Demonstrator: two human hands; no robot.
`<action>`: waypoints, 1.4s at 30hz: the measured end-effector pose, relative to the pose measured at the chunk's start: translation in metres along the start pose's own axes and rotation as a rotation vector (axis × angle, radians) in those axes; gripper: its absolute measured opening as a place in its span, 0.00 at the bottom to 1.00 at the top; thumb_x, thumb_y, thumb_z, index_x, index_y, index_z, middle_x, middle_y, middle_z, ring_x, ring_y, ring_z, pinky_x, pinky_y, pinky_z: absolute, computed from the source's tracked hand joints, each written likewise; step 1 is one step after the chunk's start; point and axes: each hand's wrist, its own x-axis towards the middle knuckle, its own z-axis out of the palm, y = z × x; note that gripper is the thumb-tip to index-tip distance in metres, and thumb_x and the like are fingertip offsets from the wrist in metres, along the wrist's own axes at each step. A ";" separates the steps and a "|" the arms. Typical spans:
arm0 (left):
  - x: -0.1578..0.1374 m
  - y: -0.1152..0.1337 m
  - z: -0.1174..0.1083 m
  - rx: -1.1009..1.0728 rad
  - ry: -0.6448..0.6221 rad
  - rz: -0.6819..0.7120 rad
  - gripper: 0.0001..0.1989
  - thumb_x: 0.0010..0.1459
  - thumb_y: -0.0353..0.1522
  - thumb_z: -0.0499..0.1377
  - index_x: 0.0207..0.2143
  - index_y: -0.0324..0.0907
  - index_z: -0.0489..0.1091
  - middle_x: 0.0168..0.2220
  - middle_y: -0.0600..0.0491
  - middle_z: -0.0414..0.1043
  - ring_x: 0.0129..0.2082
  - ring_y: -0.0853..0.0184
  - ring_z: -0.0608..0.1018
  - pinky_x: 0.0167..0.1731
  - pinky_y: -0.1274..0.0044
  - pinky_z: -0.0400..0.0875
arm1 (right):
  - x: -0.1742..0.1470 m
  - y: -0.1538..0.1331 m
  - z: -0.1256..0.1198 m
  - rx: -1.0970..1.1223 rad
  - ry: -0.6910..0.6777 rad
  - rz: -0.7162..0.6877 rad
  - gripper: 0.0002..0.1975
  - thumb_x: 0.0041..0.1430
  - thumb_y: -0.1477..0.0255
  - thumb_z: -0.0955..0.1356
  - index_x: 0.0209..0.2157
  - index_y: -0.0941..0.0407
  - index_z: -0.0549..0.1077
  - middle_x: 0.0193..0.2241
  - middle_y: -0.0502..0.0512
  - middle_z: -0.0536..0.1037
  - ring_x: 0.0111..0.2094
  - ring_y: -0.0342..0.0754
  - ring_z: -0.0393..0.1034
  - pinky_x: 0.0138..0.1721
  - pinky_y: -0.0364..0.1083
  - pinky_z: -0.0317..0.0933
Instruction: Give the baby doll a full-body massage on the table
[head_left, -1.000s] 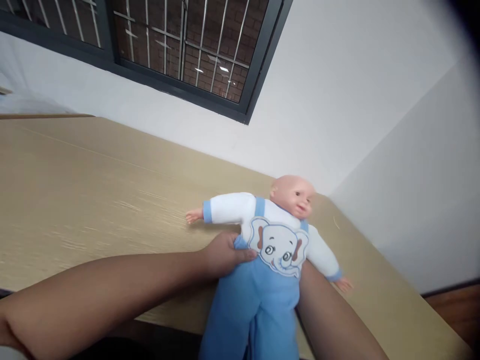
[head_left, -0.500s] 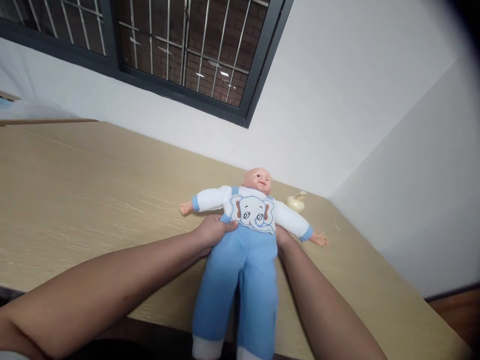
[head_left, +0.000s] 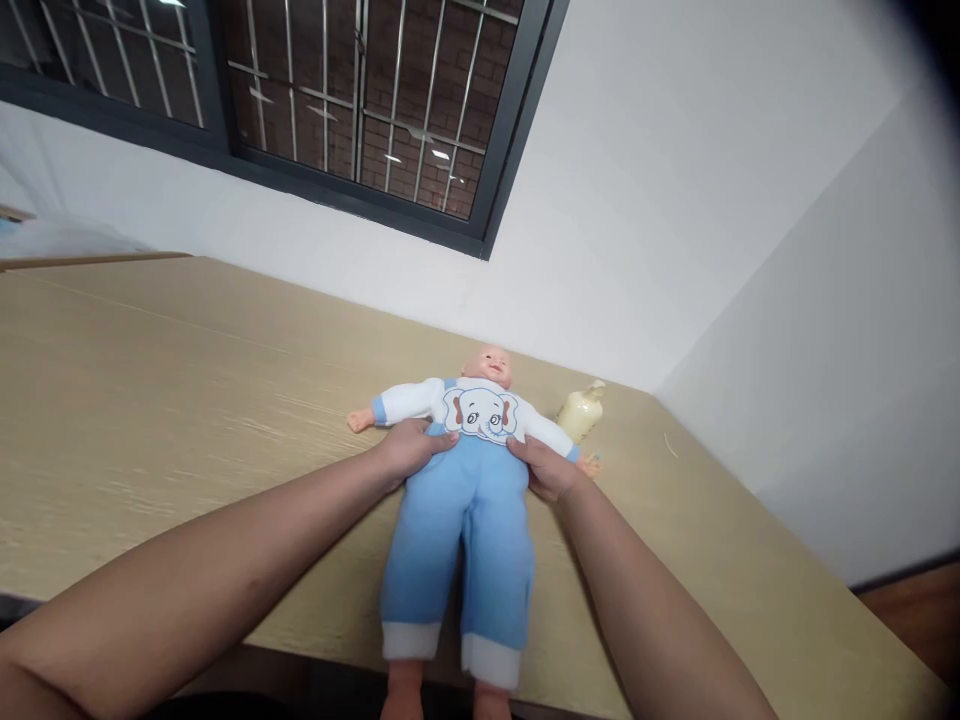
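Observation:
A baby doll (head_left: pixel 471 480) in blue trousers and a white top with an elephant patch lies face up, its head toward the wall and its feet past the table's near edge. My left hand (head_left: pixel 412 447) grips the doll's waist on the left, thumb on the front. On the opposite side my right hand (head_left: pixel 546 468) is closed round the waist, with the thumb beside the elephant patch. The fingers of both hands are partly hidden behind the body. A cream-coloured baby bottle (head_left: pixel 581 410) is just beyond the doll's arm on the right.
The wooden table (head_left: pixel 187 400) reaches back to a white wall (head_left: pixel 637 200). A dark-framed window (head_left: pixel 360 100) with bars is above it. A thin pale strand (head_left: pixel 670 446) lies on the right of the tabletop. Translucent plastic (head_left: pixel 67 238) shows at the far left.
The doll has shifted back and slightly left in view, now lower against the table. My right hand's thumb has come into sight on its front. More of the bottle and the doll's feet show.

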 end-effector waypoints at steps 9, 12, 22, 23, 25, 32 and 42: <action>0.002 0.006 -0.005 0.411 0.157 0.043 0.29 0.42 0.54 0.68 0.36 0.39 0.76 0.38 0.43 0.81 0.40 0.48 0.81 0.32 0.69 0.70 | -0.004 -0.011 0.001 -0.161 0.017 0.127 0.27 0.59 0.54 0.71 0.55 0.52 0.72 0.53 0.60 0.77 0.52 0.55 0.74 0.54 0.54 0.67; 0.001 0.013 -0.008 0.621 0.161 0.047 0.31 0.45 0.59 0.63 0.35 0.40 0.75 0.39 0.43 0.80 0.39 0.48 0.80 0.33 0.69 0.67 | -0.005 -0.013 -0.005 -0.485 0.179 0.162 0.25 0.56 0.48 0.70 0.41 0.55 0.77 0.39 0.59 0.81 0.39 0.54 0.76 0.39 0.51 0.69; -0.008 0.025 -0.004 0.960 0.293 0.361 0.18 0.54 0.50 0.60 0.32 0.44 0.67 0.35 0.49 0.75 0.35 0.58 0.75 0.30 0.72 0.61 | -0.010 -0.020 0.020 -1.207 0.607 -0.275 0.17 0.56 0.53 0.69 0.34 0.52 0.69 0.28 0.48 0.75 0.29 0.46 0.68 0.30 0.45 0.57; -0.009 0.025 -0.004 0.953 0.285 0.382 0.17 0.55 0.49 0.59 0.32 0.44 0.67 0.34 0.50 0.75 0.35 0.58 0.75 0.31 0.72 0.61 | -0.010 -0.020 0.023 -1.226 0.604 -0.289 0.16 0.57 0.53 0.69 0.34 0.52 0.69 0.28 0.48 0.74 0.29 0.46 0.67 0.30 0.45 0.56; -0.009 0.025 -0.003 0.924 0.273 0.390 0.17 0.57 0.49 0.57 0.30 0.44 0.67 0.31 0.51 0.74 0.33 0.60 0.74 0.31 0.73 0.60 | -0.011 -0.022 0.025 -1.235 0.576 -0.288 0.17 0.58 0.53 0.68 0.33 0.52 0.68 0.27 0.48 0.74 0.28 0.46 0.66 0.29 0.44 0.54; -0.014 0.037 -0.005 0.865 0.084 0.295 0.27 0.63 0.50 0.47 0.21 0.44 0.70 0.18 0.55 0.63 0.23 0.65 0.68 0.25 0.74 0.54 | -0.016 -0.033 0.028 -1.098 0.274 -0.250 0.27 0.64 0.52 0.63 0.19 0.55 0.58 0.18 0.45 0.59 0.22 0.41 0.53 0.25 0.43 0.47; -0.033 0.065 -0.020 0.707 -0.198 0.284 0.26 0.50 0.53 0.61 0.13 0.43 0.65 0.15 0.56 0.59 0.16 0.69 0.62 0.20 0.75 0.51 | -0.032 -0.054 0.031 -0.733 -0.026 -0.087 0.31 0.63 0.45 0.60 0.22 0.56 0.71 0.17 0.50 0.70 0.20 0.43 0.63 0.25 0.43 0.56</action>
